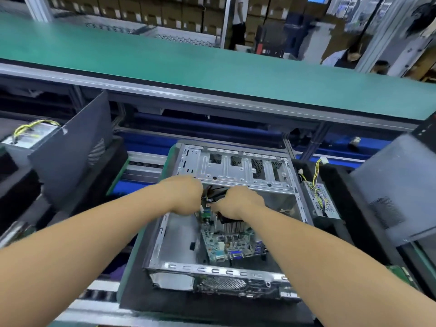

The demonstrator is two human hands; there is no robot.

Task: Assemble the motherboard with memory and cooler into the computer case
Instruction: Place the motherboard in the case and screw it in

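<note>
Inside the open computer case (236, 171), both hands worked at the motherboard's (226, 244) far edge.
The left hand (182, 197) and right hand (238, 202) were clenched, fingers hidden, seemingly steadying the board, cooler (232, 225) fitted, for seating.

Drive cage (238, 169) roofs the case's far end; left bay floor (179, 239) lies open.

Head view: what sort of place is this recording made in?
Likely a computer assembly line: an open computer case on a conveyor, more cases beside it, stacked cartons behind the green workbench.
</note>
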